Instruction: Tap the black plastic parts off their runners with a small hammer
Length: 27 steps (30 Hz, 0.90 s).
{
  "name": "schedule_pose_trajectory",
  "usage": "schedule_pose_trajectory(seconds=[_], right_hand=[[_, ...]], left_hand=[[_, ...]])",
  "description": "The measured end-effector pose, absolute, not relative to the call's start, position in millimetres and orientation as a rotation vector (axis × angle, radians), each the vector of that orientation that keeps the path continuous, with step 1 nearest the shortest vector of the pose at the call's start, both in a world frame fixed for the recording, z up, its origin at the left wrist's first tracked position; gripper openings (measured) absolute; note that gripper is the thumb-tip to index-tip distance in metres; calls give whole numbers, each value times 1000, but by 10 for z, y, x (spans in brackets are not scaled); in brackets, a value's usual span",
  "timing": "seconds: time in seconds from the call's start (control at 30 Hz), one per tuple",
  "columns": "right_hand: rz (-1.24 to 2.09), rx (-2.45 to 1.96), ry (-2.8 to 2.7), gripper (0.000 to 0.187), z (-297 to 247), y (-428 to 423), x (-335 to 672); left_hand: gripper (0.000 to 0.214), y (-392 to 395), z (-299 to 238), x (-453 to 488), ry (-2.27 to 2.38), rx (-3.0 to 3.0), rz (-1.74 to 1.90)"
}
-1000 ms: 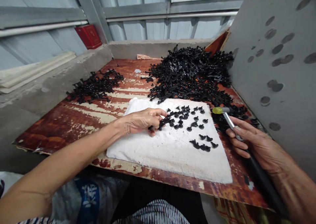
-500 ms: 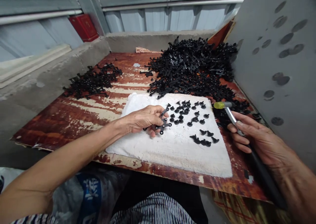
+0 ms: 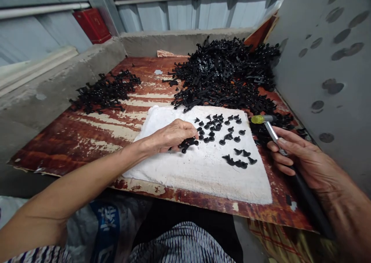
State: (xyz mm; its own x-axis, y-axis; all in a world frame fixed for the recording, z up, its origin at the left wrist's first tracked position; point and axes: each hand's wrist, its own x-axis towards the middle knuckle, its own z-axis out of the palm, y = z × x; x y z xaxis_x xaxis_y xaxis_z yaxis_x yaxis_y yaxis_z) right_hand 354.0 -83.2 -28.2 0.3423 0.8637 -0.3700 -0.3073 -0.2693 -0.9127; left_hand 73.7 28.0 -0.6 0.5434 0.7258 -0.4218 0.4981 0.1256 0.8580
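Observation:
My left hand (image 3: 171, 136) rests on a white foam pad (image 3: 199, 170), its fingers closed on a black plastic sprue strip (image 3: 187, 144) pressed against the pad. Several small loose black studs (image 3: 223, 127) lie scattered on the pad just to the right of that hand. At the pad's right edge my right hand (image 3: 301, 164) grips a small hammer (image 3: 269, 129) with a yellow head and black handle, its head hovering above the board.
A large heap of black sprue pieces (image 3: 228, 77) fills the back right of the worn red board (image 3: 95, 127). A smaller heap (image 3: 104, 93) lies back left. A grey panel (image 3: 327, 62) stands on the right, a concrete ledge on the left.
My left hand lifted the black strip slightly, then set it back down on the pad closer to the loose studs. The hammer hand has barely shifted.

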Motion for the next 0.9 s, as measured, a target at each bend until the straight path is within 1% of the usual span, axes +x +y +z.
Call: schedule_pose_trajectory(seconds=[0.13, 0.23, 0.43, 0.9], right_hand=[[1237, -1419, -549, 45, -273, -840, 3546], [1239, -1420, -549, 44, -275, -839, 3544], [1242, -1418, -541, 53, -285, -831, 3544], [1223, -1431, -544, 59, -286, -822, 3543]], left_hand=[[18, 361, -62, 739, 1070, 1664, 234], [18, 391, -68, 749, 1032, 1712, 226], [18, 377, -2, 791, 1020, 1680, 175], [20, 429, -13, 810, 1012, 1754, 133]])
